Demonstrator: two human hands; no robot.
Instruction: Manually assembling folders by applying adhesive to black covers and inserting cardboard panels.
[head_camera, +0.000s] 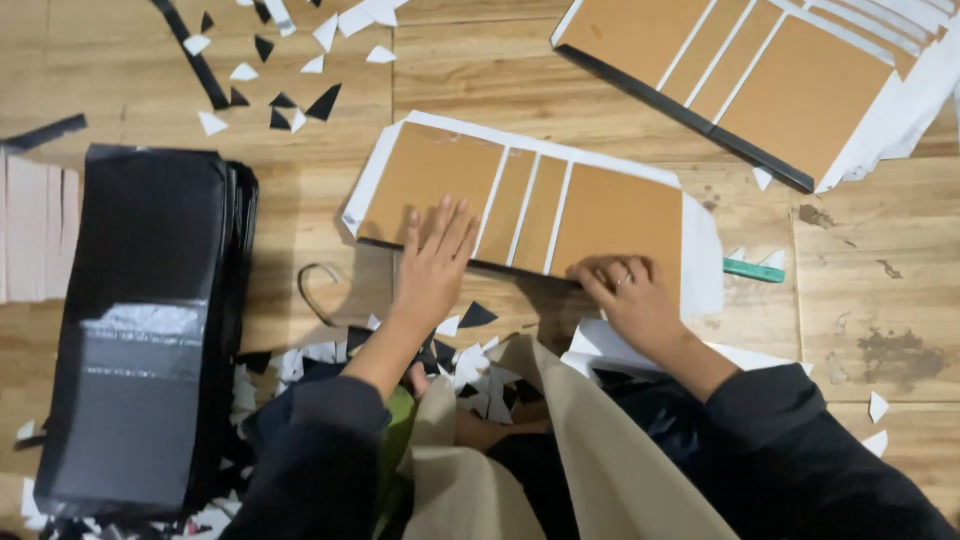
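Note:
A brown cardboard cover (610, 215), made of several panels glued on a white sheet (704, 262), lies on the wooden floor in front of me. My left hand (433, 262) presses flat with spread fingers on its left panel near the front edge. My right hand (628, 297), a ring on one finger, grips the front edge of the right panel where the white paper folds up. Both sleeves are dark.
A stack of black sheets (140, 320) lies at left. More finished cardboard covers (745, 75) are stacked at top right. Black and white paper offcuts (270, 85) are scattered about. A small green tool (753, 270) sits right of the cover.

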